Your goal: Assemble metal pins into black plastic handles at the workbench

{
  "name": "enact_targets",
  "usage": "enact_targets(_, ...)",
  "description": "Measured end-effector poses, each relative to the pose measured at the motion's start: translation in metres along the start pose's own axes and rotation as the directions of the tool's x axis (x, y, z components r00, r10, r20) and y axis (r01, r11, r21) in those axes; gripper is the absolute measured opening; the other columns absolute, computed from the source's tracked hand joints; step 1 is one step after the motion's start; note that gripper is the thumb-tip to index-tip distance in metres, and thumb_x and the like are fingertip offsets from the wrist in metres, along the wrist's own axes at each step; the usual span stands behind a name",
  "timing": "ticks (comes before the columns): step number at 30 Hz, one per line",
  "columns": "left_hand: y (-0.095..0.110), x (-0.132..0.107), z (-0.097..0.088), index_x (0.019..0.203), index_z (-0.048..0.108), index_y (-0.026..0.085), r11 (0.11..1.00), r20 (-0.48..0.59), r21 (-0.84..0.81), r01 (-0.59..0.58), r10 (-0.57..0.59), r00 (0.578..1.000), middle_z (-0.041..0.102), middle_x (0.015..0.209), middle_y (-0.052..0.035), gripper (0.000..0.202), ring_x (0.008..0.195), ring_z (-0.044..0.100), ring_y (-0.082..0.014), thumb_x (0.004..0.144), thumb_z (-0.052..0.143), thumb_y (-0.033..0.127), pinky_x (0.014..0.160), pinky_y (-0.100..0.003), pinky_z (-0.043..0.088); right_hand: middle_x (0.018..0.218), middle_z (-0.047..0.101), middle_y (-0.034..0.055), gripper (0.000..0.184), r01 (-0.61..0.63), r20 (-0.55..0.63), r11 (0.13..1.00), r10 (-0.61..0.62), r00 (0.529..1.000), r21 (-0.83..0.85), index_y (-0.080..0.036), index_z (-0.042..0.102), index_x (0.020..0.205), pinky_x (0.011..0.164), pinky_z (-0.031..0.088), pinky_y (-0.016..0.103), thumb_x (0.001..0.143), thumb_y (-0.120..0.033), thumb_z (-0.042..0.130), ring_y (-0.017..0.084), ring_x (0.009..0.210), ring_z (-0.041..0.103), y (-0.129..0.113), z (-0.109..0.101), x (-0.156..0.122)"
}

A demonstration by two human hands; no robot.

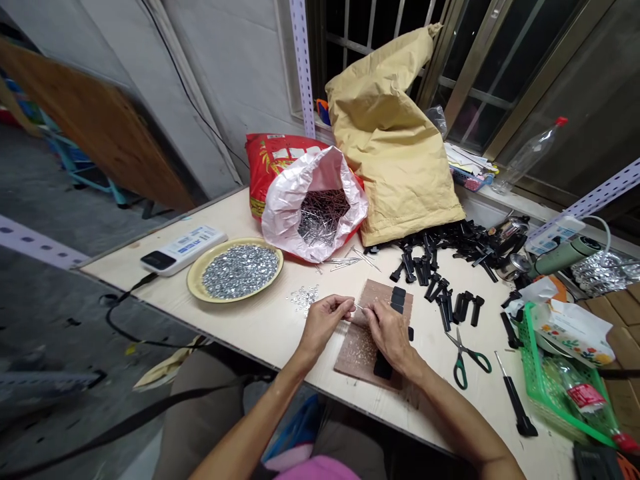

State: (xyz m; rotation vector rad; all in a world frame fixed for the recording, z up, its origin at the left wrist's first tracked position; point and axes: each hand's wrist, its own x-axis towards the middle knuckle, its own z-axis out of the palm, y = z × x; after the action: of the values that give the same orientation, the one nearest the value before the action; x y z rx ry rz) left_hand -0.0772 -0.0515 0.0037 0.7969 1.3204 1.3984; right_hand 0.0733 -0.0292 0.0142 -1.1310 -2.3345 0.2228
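Observation:
My left hand [326, 323] is closed in a pinch over a small brown board. Facing it, my right hand [391, 333] is also closed, its fingertips meeting the left ones. A thin metal pin [358, 307] spans the gap between them; anything smaller in the fingertips is hidden. Under the right hand lies the brown board [356, 353], with several flat black pieces [397, 300] along its right side. Left of the hands, small shiny washer-like bits [303, 298] are scattered on the table. A yellow plate [195, 288] heaped with similar metal bits stands farther left.
Behind the hands, a red bag [260, 160] holds long metal pins, with loose pins [345, 261] before it. A large paper sack [400, 167] leans behind. To the right are black plastic parts [445, 307], scissors [463, 360], a black-handled screwdriver [515, 400] and a green basket [537, 373].

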Motion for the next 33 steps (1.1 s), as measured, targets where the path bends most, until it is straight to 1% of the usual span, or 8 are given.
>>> enact_targets(6, -0.003, 0.000, -0.002, 0.070, 0.068, 0.013, 0.998, 0.051, 0.042, 0.047, -0.049, 0.997, 0.067, 0.061, -0.0016, 0.035, 0.052, 0.059, -0.0128, 0.058, 0.071, 0.047, 0.058, -0.027, 0.049, 0.080, 0.062, 0.0065, 0.026, 0.067, 0.026, 0.992, -0.064, 0.998, -0.105, -0.017, 0.058, 0.087, 0.062, 0.041, 0.026, 0.097, -0.025, 0.035, 0.017, 0.072, 0.059, 0.004, 0.005, -0.003)
enact_targets(13, -0.002, 0.001, -0.007, 0.068, 0.068, 0.014, 0.992, 0.068, 0.125, 0.026, -0.034, 0.997, 0.066, 0.059, -0.0014, 0.031, 0.052, 0.060, -0.0134, 0.062, 0.068, 0.044, 0.057, -0.025, 0.048, 0.067, 0.058, -0.0003, 0.022, -0.210, 0.215, 0.962, 0.170, 0.962, 0.174, -0.020, 0.052, 0.077, 0.056, 0.034, 0.024, 0.094, -0.028, 0.040, 0.013, 0.060, 0.054, 0.002, 0.004, -0.002)
enact_targets(15, -0.002, 0.001, -0.008, 0.068, 0.068, 0.014, 0.988, 0.077, 0.153, 0.015, -0.027, 0.997, 0.067, 0.060, -0.0019, 0.031, 0.051, 0.059, -0.0132, 0.063, 0.067, 0.045, 0.057, -0.025, 0.048, 0.058, 0.052, -0.0026, 0.029, -0.344, 0.323, 0.878, 0.236, 0.917, 0.334, -0.020, 0.048, 0.067, 0.053, 0.032, 0.023, 0.093, -0.032, 0.040, 0.012, 0.053, 0.048, 0.004, 0.005, 0.000)
enact_targets(18, 0.000, 0.001, -0.007, 0.066, 0.067, 0.015, 0.980, 0.095, 0.196, 0.017, -0.036, 0.995, 0.067, 0.061, -0.0022, 0.031, 0.052, 0.059, -0.0140, 0.062, 0.067, 0.046, 0.056, -0.026, 0.049, 0.049, 0.042, -0.0057, 0.039, -0.567, 0.557, 0.654, 0.257, 0.790, 0.501, -0.020, 0.042, 0.060, 0.044, 0.025, 0.022, 0.091, -0.042, 0.038, 0.008, 0.041, 0.034, 0.008, 0.009, 0.003)
enact_targets(20, 0.001, 0.001, -0.006, 0.066, 0.067, 0.015, 0.979, 0.104, 0.202, 0.038, -0.060, 0.993, 0.067, 0.060, -0.0020, 0.032, 0.053, 0.059, -0.0144, 0.061, 0.067, 0.047, 0.056, -0.026, 0.049, 0.049, 0.041, -0.0065, 0.037, -0.618, 0.600, 0.575, 0.255, 0.758, 0.536, -0.020, 0.044, 0.064, 0.042, 0.024, 0.022, 0.089, -0.047, 0.040, 0.008, 0.040, 0.031, 0.010, 0.011, 0.002)
enact_targets(23, 0.004, -0.001, -0.004, 0.067, 0.066, 0.015, 0.980, 0.094, 0.191, 0.051, -0.070, 0.993, 0.066, 0.059, -0.0009, 0.031, 0.052, 0.059, -0.0141, 0.062, 0.066, 0.046, 0.056, -0.026, 0.048, 0.061, 0.051, -0.0035, 0.025, -0.467, 0.403, 0.727, 0.280, 0.871, 0.504, -0.019, 0.051, 0.074, 0.052, 0.033, 0.022, 0.084, -0.042, 0.052, 0.011, 0.054, 0.045, 0.008, 0.006, 0.000)
enact_targets(26, 0.005, -0.003, -0.002, 0.066, 0.065, 0.016, 0.979, 0.079, 0.203, 0.026, -0.043, 0.996, 0.063, 0.056, 0.0002, 0.030, 0.051, 0.059, -0.0142, 0.063, 0.065, 0.045, 0.056, -0.026, 0.047, 0.074, 0.057, 0.0008, 0.015, -0.270, 0.206, 0.910, 0.212, 0.955, 0.316, -0.020, 0.053, 0.076, 0.063, 0.037, 0.025, 0.087, -0.030, 0.049, 0.014, 0.070, 0.052, 0.004, -0.001, -0.004)
enact_targets(33, 0.002, -0.001, 0.000, 0.064, 0.059, 0.019, 0.959, 0.130, 0.281, -0.038, 0.001, 0.992, 0.060, 0.056, 0.0009, 0.030, 0.048, 0.055, -0.0141, 0.066, 0.058, 0.049, 0.053, -0.026, 0.045, 0.061, 0.056, -0.0024, 0.023, -0.328, 0.253, 0.889, 0.254, 0.934, 0.318, -0.019, 0.052, 0.066, 0.055, 0.036, 0.022, 0.088, -0.024, 0.047, 0.013, 0.060, 0.053, 0.006, -0.001, -0.004)
